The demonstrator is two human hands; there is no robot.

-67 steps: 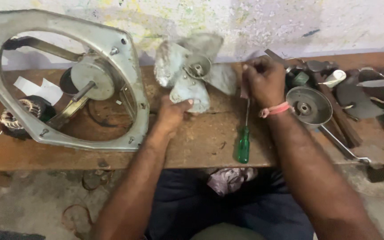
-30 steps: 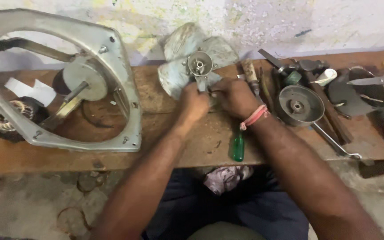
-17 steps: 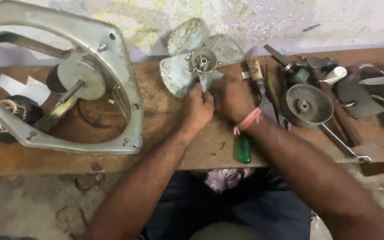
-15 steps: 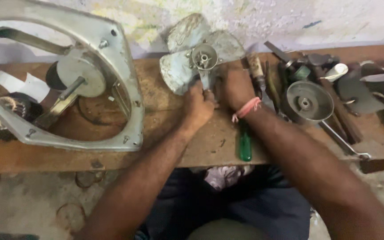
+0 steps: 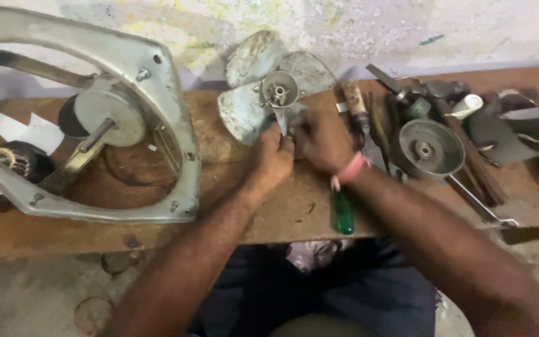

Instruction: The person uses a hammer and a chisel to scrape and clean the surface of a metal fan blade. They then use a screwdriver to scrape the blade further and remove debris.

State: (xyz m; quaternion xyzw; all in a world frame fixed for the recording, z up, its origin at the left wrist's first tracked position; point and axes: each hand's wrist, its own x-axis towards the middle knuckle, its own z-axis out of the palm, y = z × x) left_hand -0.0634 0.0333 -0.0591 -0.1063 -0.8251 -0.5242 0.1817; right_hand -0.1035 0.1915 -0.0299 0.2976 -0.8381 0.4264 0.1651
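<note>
A worn grey metal fan blade with a round hub lies on the wooden bench near the wall. My left hand and my right hand meet at its lowest vane, just below the hub, with the fingertips of both pinched on that vane's edge. A pink band circles my right wrist. A green-handled screwdriver lies on the bench under my right forearm, in neither hand.
A large grey fan frame with its motor housing covers the bench's left side, beside a copper-wound stator and white paper. To the right lie a round metal cover, files and other tools.
My hands, apart at first, have come together on the blade's lowest vane. My right hand left the spot above the screwdriver. The blade has been shifted slightly toward the wall.
</note>
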